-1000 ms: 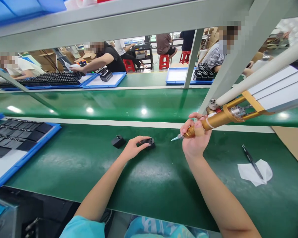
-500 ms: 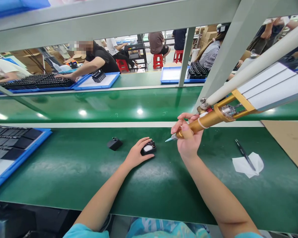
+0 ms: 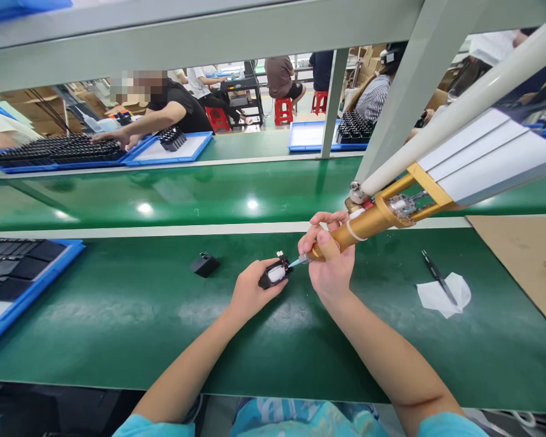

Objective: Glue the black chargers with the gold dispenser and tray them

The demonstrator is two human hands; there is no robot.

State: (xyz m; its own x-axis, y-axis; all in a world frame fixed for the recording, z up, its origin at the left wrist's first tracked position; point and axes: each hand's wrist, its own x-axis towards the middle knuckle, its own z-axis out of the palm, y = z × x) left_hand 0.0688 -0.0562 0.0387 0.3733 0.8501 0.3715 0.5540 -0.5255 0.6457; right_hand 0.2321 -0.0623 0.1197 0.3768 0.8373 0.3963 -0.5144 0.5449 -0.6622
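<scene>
Between the thumb and fingers of my left hand (image 3: 253, 284) is a small black plastic housing (image 3: 273, 275), its open side up, with a white part and small components inside. My right hand (image 3: 332, 258) wraps round a gold-coloured glue dispensing gun (image 3: 364, 226) mounted on a white arm. The gun's pale blue nozzle tip (image 3: 295, 262) is at the right end of the housing; whether it touches is too small to tell. A second black housing (image 3: 204, 265) lies on the green table to the left of my left hand.
Tweezers (image 3: 439, 277) lie on a white tissue (image 3: 455, 297) at the right, near a cardboard sheet (image 3: 519, 261). A blue-rimmed tray (image 3: 40, 285) of black housings stands at the left. A metal frame post (image 3: 391, 97) rises beyond the gun. Co-workers sit behind the frame.
The glue gun has moved left and slightly down, bringing its nozzle to the housing. My left hand has tilted the housing towards it. The view has shifted slightly.
</scene>
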